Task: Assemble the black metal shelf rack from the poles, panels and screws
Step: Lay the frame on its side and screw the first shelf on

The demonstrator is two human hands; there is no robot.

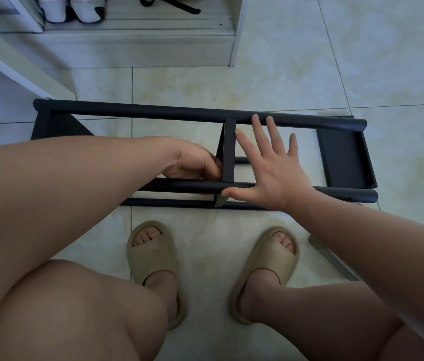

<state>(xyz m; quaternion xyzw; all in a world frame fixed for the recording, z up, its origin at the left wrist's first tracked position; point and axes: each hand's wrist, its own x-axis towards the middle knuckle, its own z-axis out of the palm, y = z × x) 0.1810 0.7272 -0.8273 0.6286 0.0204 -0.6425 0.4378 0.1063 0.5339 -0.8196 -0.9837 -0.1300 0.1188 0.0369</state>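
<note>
Head view: black shelf rack (341, 157), part-built, lying on its side on the tiled floor (258, 82) before the feet. Left hand (195, 162): fingers curled on the middle panel (229, 149) beside the near pole (179, 187). Right hand (271, 168): flat, fingers spread, thumb on the near pole. Risk, judged: if the screws are loose, uneven pressure could tilt the middle panel askew or pinch fingers.

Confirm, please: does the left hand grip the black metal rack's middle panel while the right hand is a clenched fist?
No: in the head view the right hand is open, fingers spread; the left hand does grip the black metal rack's middle panel.
</note>
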